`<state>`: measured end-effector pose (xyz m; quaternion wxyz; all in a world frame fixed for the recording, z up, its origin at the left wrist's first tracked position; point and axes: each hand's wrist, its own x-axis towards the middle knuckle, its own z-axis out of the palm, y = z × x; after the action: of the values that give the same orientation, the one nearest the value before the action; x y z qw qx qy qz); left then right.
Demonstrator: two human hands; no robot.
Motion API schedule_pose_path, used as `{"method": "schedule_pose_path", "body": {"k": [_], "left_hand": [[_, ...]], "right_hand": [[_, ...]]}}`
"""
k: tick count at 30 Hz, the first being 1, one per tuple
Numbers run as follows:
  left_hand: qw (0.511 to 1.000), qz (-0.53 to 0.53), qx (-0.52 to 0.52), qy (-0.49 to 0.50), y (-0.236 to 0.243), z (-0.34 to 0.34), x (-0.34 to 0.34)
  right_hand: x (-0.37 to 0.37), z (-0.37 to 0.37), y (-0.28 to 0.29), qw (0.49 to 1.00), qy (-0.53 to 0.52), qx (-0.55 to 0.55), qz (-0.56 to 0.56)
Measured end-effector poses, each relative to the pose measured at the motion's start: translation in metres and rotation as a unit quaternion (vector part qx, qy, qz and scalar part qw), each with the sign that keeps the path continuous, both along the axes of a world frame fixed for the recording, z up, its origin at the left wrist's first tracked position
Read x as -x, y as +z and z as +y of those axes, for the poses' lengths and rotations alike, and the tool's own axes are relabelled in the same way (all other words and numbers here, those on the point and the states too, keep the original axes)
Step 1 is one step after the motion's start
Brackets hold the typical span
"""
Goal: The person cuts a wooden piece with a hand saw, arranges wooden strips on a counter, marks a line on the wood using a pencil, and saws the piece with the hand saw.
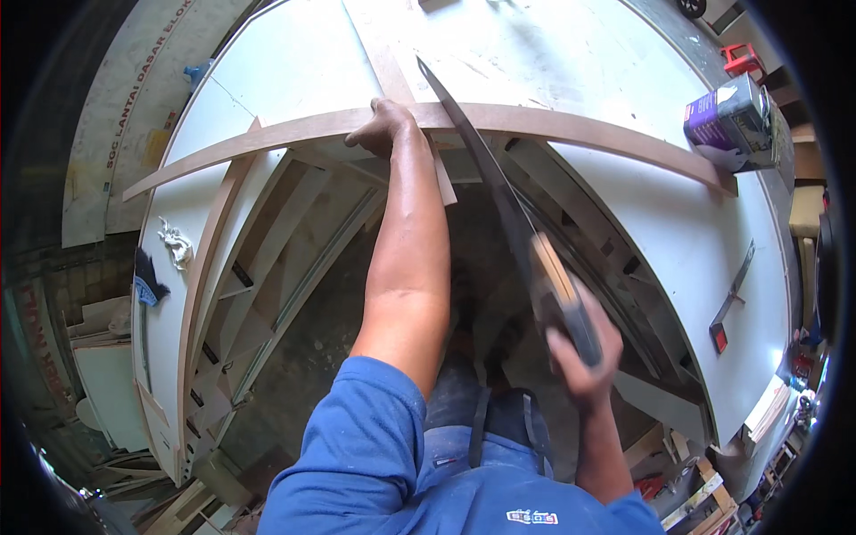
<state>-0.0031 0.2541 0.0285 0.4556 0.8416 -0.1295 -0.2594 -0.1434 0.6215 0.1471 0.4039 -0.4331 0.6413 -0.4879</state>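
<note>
My left hand [383, 127] is closed around a long wooden strip [294, 130] that runs across the white panels from left to right. In my right hand [586, 352] is a handsaw [499, 183], held by its tan and black handle. The saw's blade slants up and away, crossing the strip just right of my left hand, with its tip over the far white panel [499, 53]. Whether the teeth touch the wood cannot be told. A second wooden strip [444, 174] passes beneath the first one beside my left wrist.
A purple and grey metal can [727, 125] stands near the strip's right end. A try square [733, 303] lies on the right panel. On the left panel are a brush [148, 281], a crumpled white cloth [176, 243] and another wooden strip [209, 259]. A red stool [743, 61] stands beyond.
</note>
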Motion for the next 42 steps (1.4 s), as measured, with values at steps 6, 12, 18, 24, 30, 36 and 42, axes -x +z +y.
{"method": "schedule_pose_path", "body": {"k": [6,12,18,24,30,36,42], "left_hand": [[0.999,0.031,-0.006,-0.004,-0.005,0.009,0.031],[1.0,0.027,0.009,-0.004,0.003,0.009,0.011],[0.999,0.037,0.001,-0.013,0.0,0.009,0.021],[0.998,0.056,-0.003,0.009,-0.006,0.008,0.018],[1.0,-0.004,-0.016,-0.01,-0.005,0.003,0.014],[1.0,0.013,-0.01,-0.012,-0.014,0.002,0.031],[1.0,0.012,-0.011,0.015,-0.004,0.0,0.005]], "right_hand": [[0.003,-0.1,-0.038,0.998,-0.037,0.035,-0.043],[0.013,0.037,0.002,1.0,-0.01,-0.009,0.003],[0.004,-0.054,-0.036,0.996,-0.004,0.075,0.047],[0.005,-0.067,-0.04,0.996,0.003,0.084,0.039],[0.015,0.054,0.006,0.999,-0.015,-0.032,0.004],[0.008,-0.101,-0.052,0.991,-0.012,0.115,0.06],[0.001,-0.029,-0.029,0.996,0.012,0.062,0.06]]}}
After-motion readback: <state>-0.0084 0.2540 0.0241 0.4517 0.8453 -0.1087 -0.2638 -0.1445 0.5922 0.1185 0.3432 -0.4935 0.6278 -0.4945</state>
